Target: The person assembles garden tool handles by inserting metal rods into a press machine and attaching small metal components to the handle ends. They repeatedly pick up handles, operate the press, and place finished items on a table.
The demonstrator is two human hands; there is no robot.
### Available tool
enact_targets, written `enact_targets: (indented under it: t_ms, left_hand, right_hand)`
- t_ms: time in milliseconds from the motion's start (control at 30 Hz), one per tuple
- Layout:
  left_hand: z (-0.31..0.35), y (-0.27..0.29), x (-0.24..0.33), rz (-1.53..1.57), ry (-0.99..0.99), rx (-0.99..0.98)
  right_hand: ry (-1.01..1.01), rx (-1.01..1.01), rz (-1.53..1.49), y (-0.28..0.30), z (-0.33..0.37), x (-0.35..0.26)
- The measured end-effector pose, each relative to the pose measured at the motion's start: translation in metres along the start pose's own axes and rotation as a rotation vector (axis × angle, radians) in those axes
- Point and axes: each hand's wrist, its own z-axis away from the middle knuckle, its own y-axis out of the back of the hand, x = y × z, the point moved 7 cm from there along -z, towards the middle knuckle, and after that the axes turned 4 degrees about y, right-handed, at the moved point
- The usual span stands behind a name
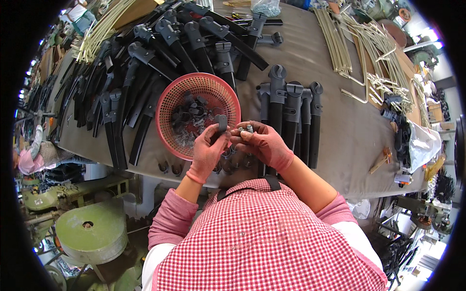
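Note:
My left hand [208, 151], in a pinkish work glove, is closed on a small dark grey plastic clip [221, 122] held upright between thumb and fingers. Close beside it, my gloved right hand [266, 146] pinches a small metal coil spring [249, 129]; another bit of metal shows by its fingertips. Both hands are over the near right rim of a round red plastic basket [166, 133]. Inside the basket lie dark plastic pieces [198, 105] and many small shiny metal parts [187, 138]. Below my hands, several small dark curved pieces [177, 169] sit along the table's near edge.
Black tubes with grey joint ends [167, 33] are heaped at the left and back. More such tubes [292, 114] stand grouped right of my hands. Pale bent rods [371, 63] lie at the far right of the brown-covered table [335, 145]. A green machine [92, 228] stands at lower left.

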Motion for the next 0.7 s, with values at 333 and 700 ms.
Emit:
enact_targets:
  t_ms: [333, 700]
  left_hand:
    - [0.037, -0.012, 0.034, -0.532, -0.365, 0.229]
    - [0.034, -0.023, 0.045, -0.669, -0.420, -0.064]
  right_hand:
    - [0.044, 0.023, -0.197, -0.016, 0.002, 0.035]
    - [0.014, 0.004, 0.007, -0.021, 0.023, 0.011]
